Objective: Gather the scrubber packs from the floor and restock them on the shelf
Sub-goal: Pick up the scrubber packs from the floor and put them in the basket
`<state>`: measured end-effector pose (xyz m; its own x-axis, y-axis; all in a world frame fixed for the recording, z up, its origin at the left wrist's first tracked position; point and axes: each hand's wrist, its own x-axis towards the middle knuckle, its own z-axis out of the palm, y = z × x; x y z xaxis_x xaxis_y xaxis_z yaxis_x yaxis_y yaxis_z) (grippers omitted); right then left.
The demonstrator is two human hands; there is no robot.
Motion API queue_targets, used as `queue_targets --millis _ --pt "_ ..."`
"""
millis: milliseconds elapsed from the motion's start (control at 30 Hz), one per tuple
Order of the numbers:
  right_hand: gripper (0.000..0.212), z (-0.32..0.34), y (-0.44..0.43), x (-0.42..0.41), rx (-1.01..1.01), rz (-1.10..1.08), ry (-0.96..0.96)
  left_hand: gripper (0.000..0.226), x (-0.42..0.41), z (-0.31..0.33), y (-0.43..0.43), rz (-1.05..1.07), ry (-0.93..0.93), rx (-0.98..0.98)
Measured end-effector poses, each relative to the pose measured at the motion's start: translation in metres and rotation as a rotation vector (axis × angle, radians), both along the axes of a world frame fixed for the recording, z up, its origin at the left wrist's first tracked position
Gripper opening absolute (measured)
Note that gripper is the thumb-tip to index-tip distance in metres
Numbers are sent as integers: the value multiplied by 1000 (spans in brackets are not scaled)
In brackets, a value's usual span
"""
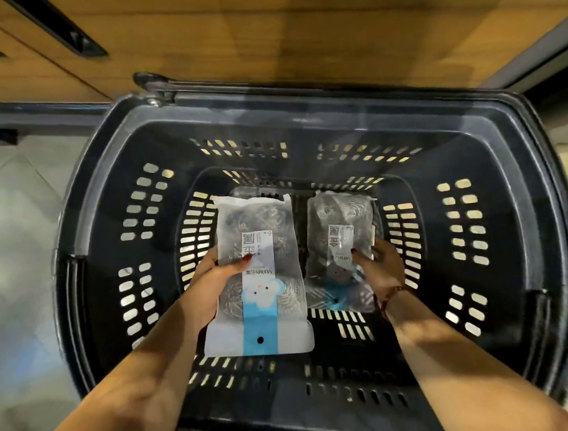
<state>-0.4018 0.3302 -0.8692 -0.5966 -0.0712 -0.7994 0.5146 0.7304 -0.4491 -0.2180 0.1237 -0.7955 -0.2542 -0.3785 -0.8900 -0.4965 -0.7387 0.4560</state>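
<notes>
Scrubber pack (260, 271) gripped at its edge by the left hand (209, 282), seemingly raised inside a black basket (301, 101). The right hand (380, 265) pinches a second pack (341, 245) lying lower, on what looks like another. No packs show on the floor (12, 236). Gathering appears largely done. No shelf stock is visible, so restocking likely remains.

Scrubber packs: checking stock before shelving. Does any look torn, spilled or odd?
Nothing stands out. The left pack, gripped by the left hand, and the right pack, gripped by the right hand, both look sealed and whole inside the basket.
</notes>
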Motion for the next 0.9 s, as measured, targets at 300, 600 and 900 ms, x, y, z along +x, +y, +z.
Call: queue_targets --millis 300,600,900 --pt "44 47 -19 36 -325 97 -393 45 -27 -10 8 -88 25 48" --pt "13 -9 -57 58 -123 458 -76 45 -36 -57 1 -396 -242 -234" --pt "24 -29 -61 60 -78 529 -187 41 -17 -78 8 -596 -252 -183"
